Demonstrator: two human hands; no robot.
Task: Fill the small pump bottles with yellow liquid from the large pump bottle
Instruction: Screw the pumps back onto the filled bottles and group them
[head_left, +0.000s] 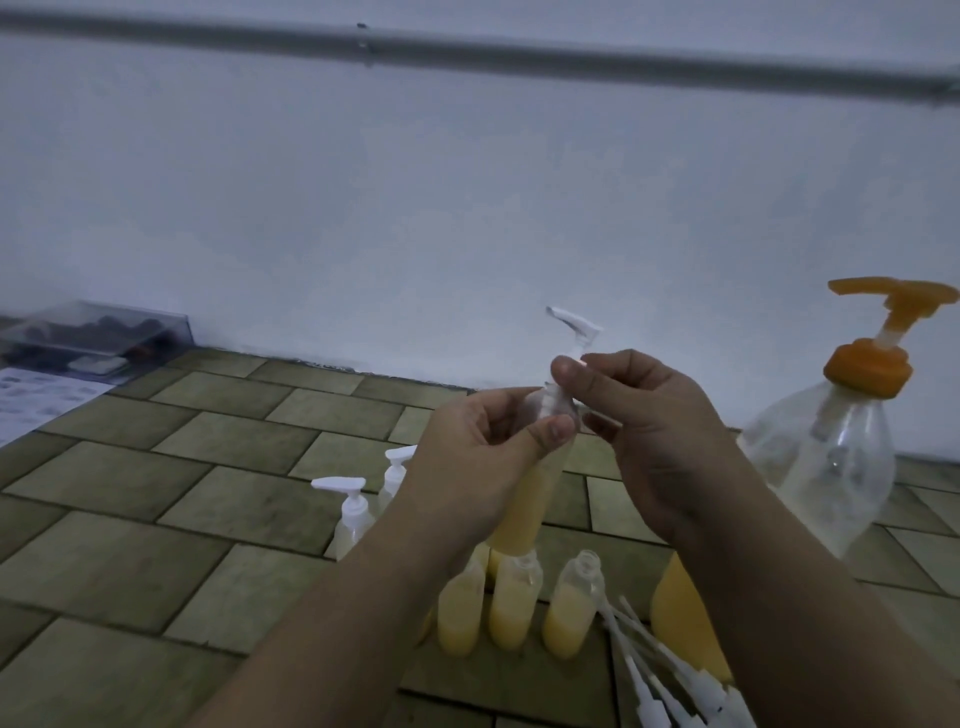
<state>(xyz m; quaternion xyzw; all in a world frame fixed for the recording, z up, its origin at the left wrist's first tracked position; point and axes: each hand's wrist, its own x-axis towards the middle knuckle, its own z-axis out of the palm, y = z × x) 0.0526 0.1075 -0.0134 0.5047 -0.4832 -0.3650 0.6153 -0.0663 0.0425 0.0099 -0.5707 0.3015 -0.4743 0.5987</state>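
Note:
My left hand (478, 447) grips a small bottle (524, 514) filled with yellow liquid, raised above the table. My right hand (644, 431) pinches the collar of its white pump head (576, 327) at the bottle's neck. The large pump bottle (821, 467) with an orange pump stands at the right, holding yellow liquid low down. Three uncapped small bottles (519, 608) with yellow liquid stand below my hands. Two capped small bottles (353, 514) stand to the left, partly behind my left arm.
Several loose white pump heads with tubes (675, 680) lie at the lower right on the tile-patterned table (182, 493). A clear plastic box (88, 338) and a printed sheet (36, 400) sit at the far left by the white wall.

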